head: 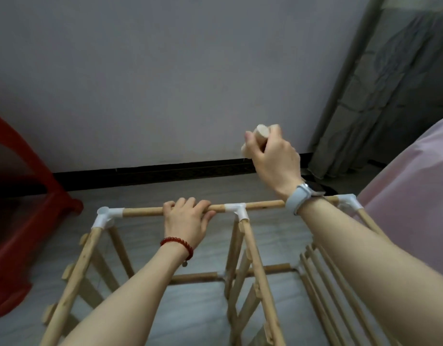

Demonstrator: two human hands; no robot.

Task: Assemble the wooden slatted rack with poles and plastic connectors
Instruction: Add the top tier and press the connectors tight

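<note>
left hand [188, 221] grips the top pole [145, 211]; right hand [270, 156], above it, clutches a wooden block [261, 132]; a mistimed blow could unseat the middle connector [236, 209].

Pale raw wood all over the rack [255, 258], its round poles smooth and matt with faint grain and the odd dark fleck, and the top rail [145, 211] looked the same unvarnished stuff. The corner connector [106, 217] was white plastic, smooth with a soft sheen, and so was the tee connector [236, 209]. The short wooden piece [261, 132] in the right hand [273, 158] showed a clean, dull cut end. A matt grey rubbery strap [299, 198] carried a shinier watch, glossy red beads [178, 243] gleamed, the red plastic stool [15, 221] shone, the wall [165, 71] was flat matt, and the floor [190, 191] looked smooth and grey.
</note>
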